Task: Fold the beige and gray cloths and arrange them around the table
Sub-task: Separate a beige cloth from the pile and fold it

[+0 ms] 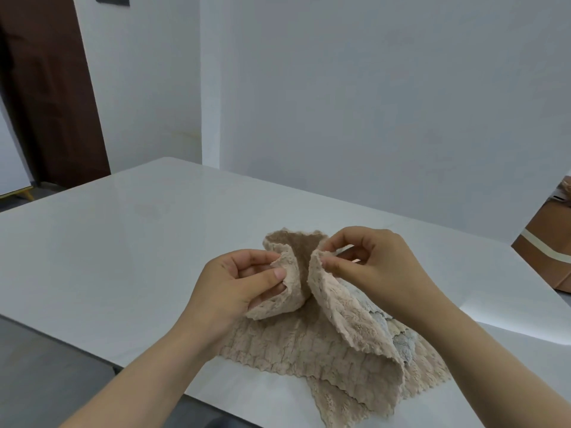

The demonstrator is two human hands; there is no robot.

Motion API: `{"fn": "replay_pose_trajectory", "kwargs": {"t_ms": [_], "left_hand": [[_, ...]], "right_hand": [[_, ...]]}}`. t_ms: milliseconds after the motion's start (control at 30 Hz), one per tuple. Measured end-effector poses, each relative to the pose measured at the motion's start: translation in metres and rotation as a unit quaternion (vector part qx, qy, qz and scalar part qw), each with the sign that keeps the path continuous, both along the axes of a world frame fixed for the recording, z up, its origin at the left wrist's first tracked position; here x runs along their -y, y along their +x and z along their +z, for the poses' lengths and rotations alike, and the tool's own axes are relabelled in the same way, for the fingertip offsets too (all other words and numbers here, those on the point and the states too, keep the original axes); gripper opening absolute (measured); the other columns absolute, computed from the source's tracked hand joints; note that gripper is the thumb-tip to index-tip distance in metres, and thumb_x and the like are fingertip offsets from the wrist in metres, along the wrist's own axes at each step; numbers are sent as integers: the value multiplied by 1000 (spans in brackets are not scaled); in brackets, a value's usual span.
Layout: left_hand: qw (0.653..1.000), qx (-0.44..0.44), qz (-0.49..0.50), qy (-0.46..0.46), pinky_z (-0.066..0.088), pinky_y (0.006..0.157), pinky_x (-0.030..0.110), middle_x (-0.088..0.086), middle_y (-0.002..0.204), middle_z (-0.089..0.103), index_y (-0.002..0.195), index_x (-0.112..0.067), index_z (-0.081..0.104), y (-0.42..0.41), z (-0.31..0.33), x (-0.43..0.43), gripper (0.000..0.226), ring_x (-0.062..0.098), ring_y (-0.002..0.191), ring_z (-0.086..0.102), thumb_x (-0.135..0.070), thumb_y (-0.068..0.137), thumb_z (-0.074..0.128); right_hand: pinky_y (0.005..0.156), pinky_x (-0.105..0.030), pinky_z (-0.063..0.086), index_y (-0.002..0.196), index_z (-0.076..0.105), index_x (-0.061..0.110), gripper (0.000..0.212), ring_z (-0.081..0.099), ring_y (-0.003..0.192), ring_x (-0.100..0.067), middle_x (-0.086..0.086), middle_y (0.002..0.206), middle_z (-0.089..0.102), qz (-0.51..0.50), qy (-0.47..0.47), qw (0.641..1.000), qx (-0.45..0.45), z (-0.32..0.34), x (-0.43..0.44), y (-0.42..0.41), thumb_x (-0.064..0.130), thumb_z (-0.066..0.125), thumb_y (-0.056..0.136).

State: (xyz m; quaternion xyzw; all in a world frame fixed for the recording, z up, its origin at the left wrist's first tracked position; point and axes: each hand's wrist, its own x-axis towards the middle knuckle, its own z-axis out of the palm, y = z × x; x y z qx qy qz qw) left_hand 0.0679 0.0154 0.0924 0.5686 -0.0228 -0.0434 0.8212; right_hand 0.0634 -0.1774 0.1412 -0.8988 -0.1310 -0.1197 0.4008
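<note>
A fluffy beige cloth is lifted off a pile near the front edge of the white table. My left hand pinches one of its upper corners and my right hand pinches the other, so the cloth bunches and sags between them. More beige cloths lie flat beneath it. A gray cloth peeks out of the pile under my right wrist, mostly hidden.
A brown cardboard box with pale tape stands off the table's right side. A dark wooden door is at the far left, and a white wall runs behind the table. The table's near edge drops to a gray floor at the lower left.
</note>
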Motion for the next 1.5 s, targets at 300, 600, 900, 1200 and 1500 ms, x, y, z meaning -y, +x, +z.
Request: {"fn": "replay_pose_trajectory", "kwargs": {"t_ms": [300,600,900,1200,1500], "left_hand": [[999,-6,19,-26,59,75,25,7,73,70,81,-4,73,-6,2,5,20,16,68,68,-11,62,75],[996,67,50,22,59,75,27,8,79,74,84,-9,76,-15,14,11,9,18,71,71,-8,79,68],[994,98,41,30,59,75,26,10,85,75,84,-6,75,-19,14,12,10,24,80,73,-8,81,66],[992,115,38,42,57,71,22,9,83,75,83,-7,76,-21,13,10,10,23,79,73,-8,81,66],[988,134,24,68,59,76,27,7,85,76,85,-9,77,-22,12,8,21,22,81,73,-22,71,69]], "right_hand": [[82,-25,52,72,64,28,14,60,103,-2,21,103,67,22,-3,996,83,-6,-5,-1,19,71,79],[87,-25,49,83,70,28,13,66,92,-7,16,85,71,50,77,992,87,-3,-10,0,16,75,80],[80,-28,49,77,72,29,5,64,85,-9,13,78,70,40,55,995,73,-7,-14,-5,29,76,79],[81,-28,49,76,72,29,5,64,87,-8,14,80,70,40,45,995,80,-9,-16,-5,31,76,78],[84,-31,50,78,72,31,4,63,92,-7,15,84,69,48,44,994,83,-10,-15,-5,31,75,79]]}}
